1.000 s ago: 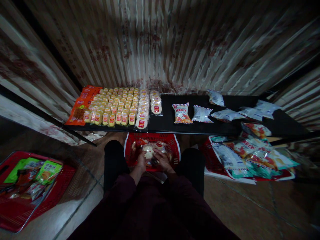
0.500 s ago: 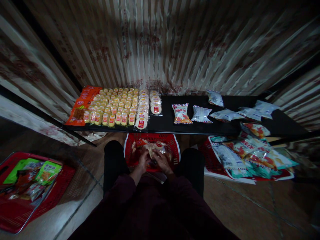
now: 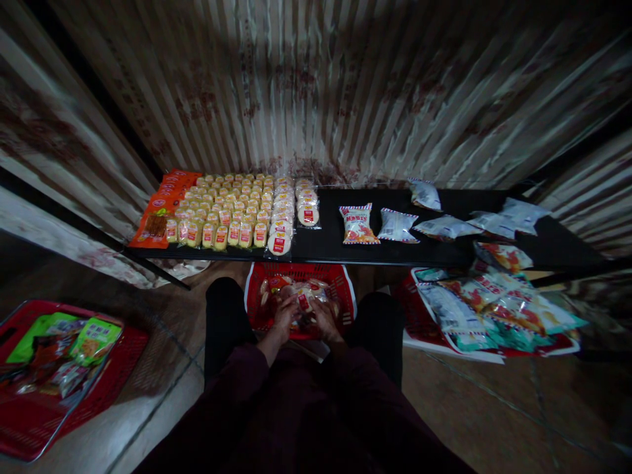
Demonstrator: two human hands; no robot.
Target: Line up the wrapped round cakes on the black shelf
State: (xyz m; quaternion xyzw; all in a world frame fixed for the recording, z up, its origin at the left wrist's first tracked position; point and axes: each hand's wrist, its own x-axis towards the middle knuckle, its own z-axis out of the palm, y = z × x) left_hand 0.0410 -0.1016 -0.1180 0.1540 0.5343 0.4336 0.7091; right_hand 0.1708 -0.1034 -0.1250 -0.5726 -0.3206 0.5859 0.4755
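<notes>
Between my knees is a red basket [image 3: 349, 289] with round crackers in clear wrappers inside. My left hand [image 3: 285, 315] and my right hand [image 3: 324, 318] are both in it, closed from either side on a wrapped round cracker [image 3: 303, 301] with a red label. More wrapped crackers lie around and under my fingers. On the black shelf [image 3: 328, 230] in front, a column of the same round crackers [image 3: 280, 224] overlaps from back to front, and a shorter column [image 3: 308, 204] lies to its right at the back.
Rows of small yellow wrapped cakes [image 3: 222, 217] and an orange packet [image 3: 165, 204] fill the shelf's left part. Several white snack bags [image 3: 359, 225] lie on its right. A red basket of snack bags [image 3: 494, 309] stands right; another red basket [image 3: 128, 349] stands left.
The wrapped cracker between my hands has turned from edge-on to show its red-labelled face. My hands have stayed in the basket; the shelf looks the same.
</notes>
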